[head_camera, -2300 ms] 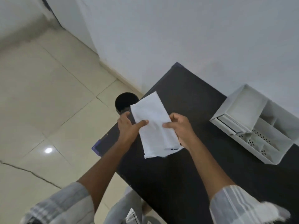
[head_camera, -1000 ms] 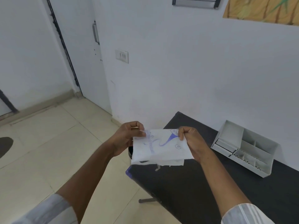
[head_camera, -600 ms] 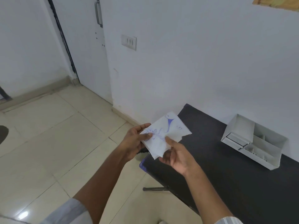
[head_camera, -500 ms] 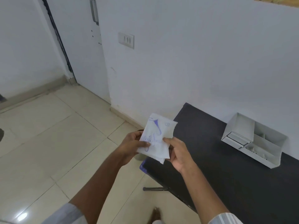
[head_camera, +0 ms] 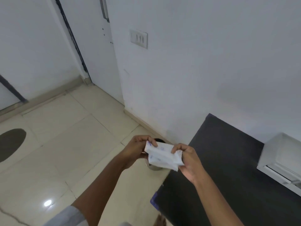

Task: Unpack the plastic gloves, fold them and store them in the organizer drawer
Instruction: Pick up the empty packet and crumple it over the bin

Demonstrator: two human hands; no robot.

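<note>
A white glove packet (head_camera: 162,156) with blue print hangs in the air over the floor, just left of the black table (head_camera: 228,168). It is folded or creased lengthwise. My left hand (head_camera: 138,150) pinches its upper left corner and my right hand (head_camera: 187,159) grips its right end. The white organizer (head_camera: 281,159) sits on the table by the wall at the right edge of view, partly cut off; its drawer front faces me.
A round dark bin (head_camera: 156,167) stands on the tiled floor under the packet, mostly hidden by it. A white wall with a switch plate (head_camera: 138,38) runs behind the table. A door (head_camera: 91,38) is at the back left.
The packet was upright half a second ago and is now turned sideways and folded narrower between both hands. My view has swung left, so the organizer sits at the right edge.
</note>
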